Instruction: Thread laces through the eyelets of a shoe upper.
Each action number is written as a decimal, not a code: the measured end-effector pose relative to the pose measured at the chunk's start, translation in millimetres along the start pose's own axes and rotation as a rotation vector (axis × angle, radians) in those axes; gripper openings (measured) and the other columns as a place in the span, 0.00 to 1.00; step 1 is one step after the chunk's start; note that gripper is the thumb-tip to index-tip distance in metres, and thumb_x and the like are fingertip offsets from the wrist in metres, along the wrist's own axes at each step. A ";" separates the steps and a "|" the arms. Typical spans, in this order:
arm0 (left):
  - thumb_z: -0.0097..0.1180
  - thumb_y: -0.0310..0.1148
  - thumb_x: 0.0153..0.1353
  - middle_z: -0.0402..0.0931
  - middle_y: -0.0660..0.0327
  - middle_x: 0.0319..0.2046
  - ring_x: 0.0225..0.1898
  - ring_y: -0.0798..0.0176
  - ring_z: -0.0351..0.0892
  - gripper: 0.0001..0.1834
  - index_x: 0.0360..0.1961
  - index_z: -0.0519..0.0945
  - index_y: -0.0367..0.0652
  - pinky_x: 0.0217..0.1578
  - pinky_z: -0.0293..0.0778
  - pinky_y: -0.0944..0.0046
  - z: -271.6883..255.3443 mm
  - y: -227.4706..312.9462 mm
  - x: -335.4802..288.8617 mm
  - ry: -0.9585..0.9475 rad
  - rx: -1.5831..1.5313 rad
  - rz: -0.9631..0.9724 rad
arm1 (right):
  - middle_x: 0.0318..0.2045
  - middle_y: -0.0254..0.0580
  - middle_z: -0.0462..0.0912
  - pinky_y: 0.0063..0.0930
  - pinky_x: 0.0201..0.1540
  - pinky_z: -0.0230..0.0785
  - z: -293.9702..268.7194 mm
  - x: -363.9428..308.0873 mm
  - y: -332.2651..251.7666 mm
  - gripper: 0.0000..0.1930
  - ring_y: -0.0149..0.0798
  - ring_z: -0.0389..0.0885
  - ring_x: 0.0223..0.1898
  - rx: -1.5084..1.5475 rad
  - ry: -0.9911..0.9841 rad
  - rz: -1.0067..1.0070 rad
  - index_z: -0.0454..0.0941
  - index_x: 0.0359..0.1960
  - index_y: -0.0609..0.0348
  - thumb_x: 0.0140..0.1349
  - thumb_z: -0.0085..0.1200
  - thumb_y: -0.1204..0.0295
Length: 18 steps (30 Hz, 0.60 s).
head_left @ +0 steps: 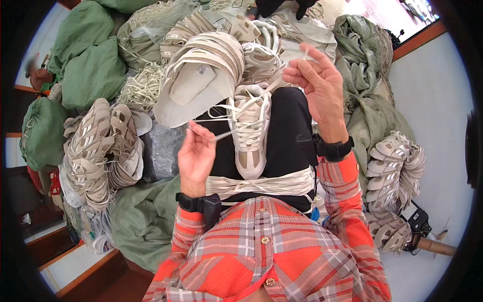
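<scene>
A beige and white shoe upper (250,128) lies between my knees, its toe toward me. White shoelaces (248,137) cross its front in rows, with loose ends running out to both sides. Left of the upper, my left hand (197,153) is closed, its fingertips pinching one lace. My right hand (318,83) is raised at the upper right, thumb and fingers closed on the other lace end, which stretches up from the shoe's collar. A bundle of white laces (259,184) lies across my lap, nearer me than the toe.
A stack of nested flat shoe pieces (201,75) sits just beyond my left hand. More beige uppers are stacked at the left (90,151) and right (395,168). Green cloth sacks (95,75) and a heap of laces (143,86) surround me. A person's dark-gloved hand (287,6) shows at the far edge.
</scene>
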State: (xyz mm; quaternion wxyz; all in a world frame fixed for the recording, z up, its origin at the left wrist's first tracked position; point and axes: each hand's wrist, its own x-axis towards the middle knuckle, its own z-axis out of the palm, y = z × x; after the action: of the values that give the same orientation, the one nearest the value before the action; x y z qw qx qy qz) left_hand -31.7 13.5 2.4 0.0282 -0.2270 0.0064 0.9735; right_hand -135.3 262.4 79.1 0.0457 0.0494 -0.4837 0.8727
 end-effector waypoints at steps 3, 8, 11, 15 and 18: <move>0.46 0.32 0.66 0.79 0.63 0.40 0.51 0.64 0.73 0.11 0.46 0.77 0.46 0.59 0.62 0.54 -7.4 -4.0 10.9 -0.169 -0.064 -0.072 | 0.30 0.45 0.80 0.27 0.31 0.78 -20.4 -2.3 3.7 0.07 0.37 0.82 0.28 -0.133 0.094 0.069 0.74 0.40 0.68 0.63 0.50 0.76; 0.48 0.33 0.64 0.80 0.60 0.44 0.51 0.62 0.75 0.10 0.45 0.77 0.46 0.59 0.62 0.51 -45.5 -2.9 28.6 -0.064 -0.159 -0.384 | 0.25 0.38 0.80 0.20 0.21 0.69 -76.6 4.8 -37.9 0.09 0.28 0.78 0.19 -1.180 0.622 -0.499 0.77 0.36 0.63 0.64 0.50 0.69; 0.49 0.32 0.64 0.78 0.59 0.46 0.51 0.62 0.73 0.10 0.44 0.77 0.44 0.58 0.63 0.51 -27.9 -38.2 11.9 0.040 0.028 -0.412 | 0.21 0.37 0.79 0.22 0.23 0.69 -114.9 2.1 -89.3 0.11 0.26 0.77 0.18 -1.137 0.999 -0.617 0.77 0.36 0.62 0.64 0.51 0.66; 0.49 0.30 0.63 0.76 0.60 0.47 0.55 0.63 0.68 0.10 0.45 0.75 0.43 0.56 0.64 0.53 -16.0 -39.7 1.7 0.091 0.134 -0.327 | 0.20 0.35 0.78 0.19 0.22 0.68 -103.0 -4.3 -84.3 0.11 0.26 0.75 0.18 -1.267 0.805 -0.570 0.76 0.34 0.63 0.64 0.51 0.66; 0.50 0.27 0.62 0.76 0.60 0.46 0.50 0.61 0.73 0.11 0.46 0.74 0.40 0.50 0.70 0.59 -0.7 -45.3 -4.9 0.112 0.402 -0.264 | 0.20 0.36 0.78 0.19 0.22 0.69 -156.9 -23.0 -140.8 0.10 0.27 0.76 0.18 -1.244 1.002 -0.744 0.76 0.34 0.64 0.63 0.51 0.67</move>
State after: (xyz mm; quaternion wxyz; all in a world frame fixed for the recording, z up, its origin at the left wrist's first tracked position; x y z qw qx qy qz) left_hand -24.4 58.4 4.0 0.1993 -0.2696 0.1717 0.9264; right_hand -101.1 469.1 111.6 0.5523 -0.2188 -0.7468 0.2989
